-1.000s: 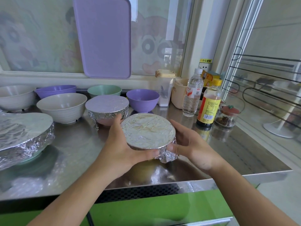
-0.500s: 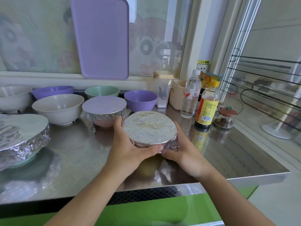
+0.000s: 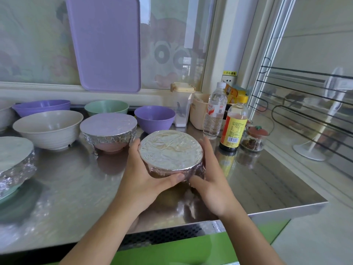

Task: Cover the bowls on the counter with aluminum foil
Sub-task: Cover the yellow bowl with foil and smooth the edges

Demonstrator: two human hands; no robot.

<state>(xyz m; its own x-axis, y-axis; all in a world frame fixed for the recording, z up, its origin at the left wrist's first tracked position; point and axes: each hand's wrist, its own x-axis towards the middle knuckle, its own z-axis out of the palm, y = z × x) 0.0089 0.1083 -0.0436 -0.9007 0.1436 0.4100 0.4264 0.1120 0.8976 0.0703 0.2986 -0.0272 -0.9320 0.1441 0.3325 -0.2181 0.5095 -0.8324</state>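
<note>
A foil-covered bowl (image 3: 171,150) is held just above the steel counter (image 3: 267,184), near its front middle. My left hand (image 3: 141,176) grips its left side with the thumb along the front foil rim. My right hand (image 3: 210,180) grips its right side, thumb on the crumpled foil skirt. Behind it to the left stands a pink bowl (image 3: 108,129) capped with foil. A bigger foil-covered green bowl (image 3: 13,165) sits at the far left edge. Uncovered bowls stand at the back: cream (image 3: 47,129), two purple (image 3: 41,107) (image 3: 154,117), green (image 3: 107,107).
To the right of the held bowl stand a water bottle (image 3: 214,111), a yellow-labelled sauce bottle (image 3: 234,127) and a small glass jar (image 3: 253,138). A clear container (image 3: 182,104) and a beige tub (image 3: 198,113) are by the window. A purple tray (image 3: 104,43) leans on the glass.
Both hands have carried the foil-covered bowl away from me, toward the back of the counter. My right hand has closed in around the foil on its right side.
</note>
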